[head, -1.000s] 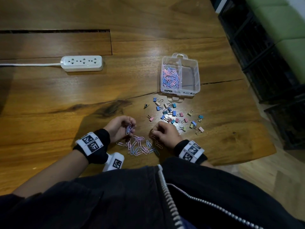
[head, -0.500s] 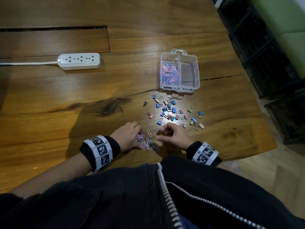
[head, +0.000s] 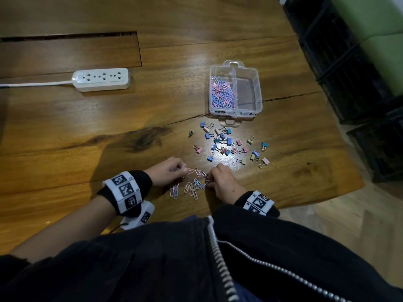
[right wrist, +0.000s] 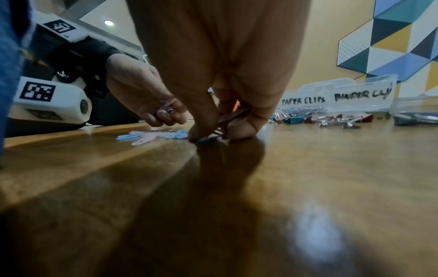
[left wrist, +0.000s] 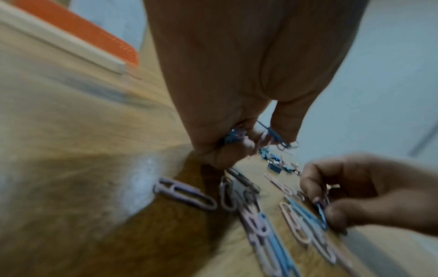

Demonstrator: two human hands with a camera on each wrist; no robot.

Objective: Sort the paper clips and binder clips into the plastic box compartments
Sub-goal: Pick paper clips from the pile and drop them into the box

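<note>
Pink and blue paper clips (head: 192, 187) lie loose near the table's front edge, between my hands. My left hand (head: 174, 171) holds a small bunch of paper clips (left wrist: 237, 135) in curled fingers. My right hand (head: 212, 178) pinches paper clips (right wrist: 227, 120) against the wood with its fingertips down. Coloured binder clips (head: 229, 144) are scattered farther back. Behind them stands the clear plastic box (head: 257, 83); its left compartment holds a heap of paper clips (head: 221, 92), and its right compartment looks bare.
A white power strip (head: 101, 79) with its cord lies at the back left. The wooden table (head: 65, 138) ends at the right, where dark crates (head: 353, 68) stand on the floor. My dark zipped jacket (head: 196, 262) fills the bottom of the head view.
Both hands stayed over the loose paper clips. The left hand turned and closed over a bunch; the loose pile looks smaller and more spread. The right hand shifted slightly within the pile.
</note>
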